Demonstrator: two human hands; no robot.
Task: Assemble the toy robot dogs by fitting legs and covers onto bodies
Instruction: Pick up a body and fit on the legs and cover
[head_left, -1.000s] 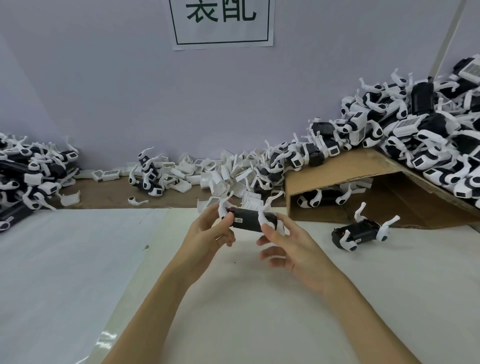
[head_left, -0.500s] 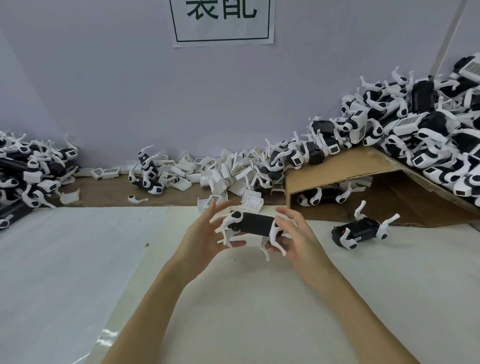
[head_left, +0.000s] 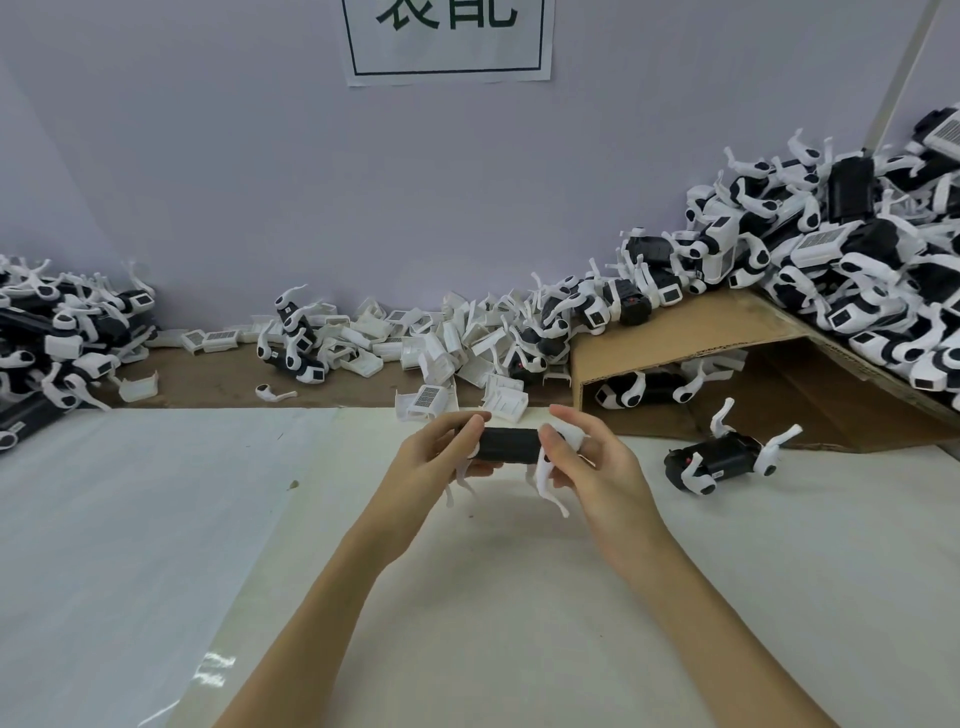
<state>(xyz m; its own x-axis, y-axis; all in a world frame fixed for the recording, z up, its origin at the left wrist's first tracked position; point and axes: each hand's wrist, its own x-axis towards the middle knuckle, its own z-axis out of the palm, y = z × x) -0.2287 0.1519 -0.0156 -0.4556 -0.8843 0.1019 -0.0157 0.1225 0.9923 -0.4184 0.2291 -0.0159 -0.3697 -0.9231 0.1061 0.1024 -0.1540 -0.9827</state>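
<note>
Both forearms reached in from the bottom edge and met above the white table sheet (head_left: 519, 597), where the two hands held one black toy dog body (head_left: 506, 445) level between them, clear of the surface. The left hand (head_left: 441, 457) curled its fingers and thumb around the body's left end, and the right hand (head_left: 592, 467) gripped the right end the same way, thumb on top. White legs (head_left: 545, 480) hung down from the body below the fingers. To the right, another dog with legs fitted (head_left: 722, 457) lay on its side in front of a cardboard ramp (head_left: 685, 332). Loose white covers (head_left: 426, 400) were heaped along the wall just behind the hands, and a pile of finished dogs (head_left: 857, 270) crowded the right.
</note>
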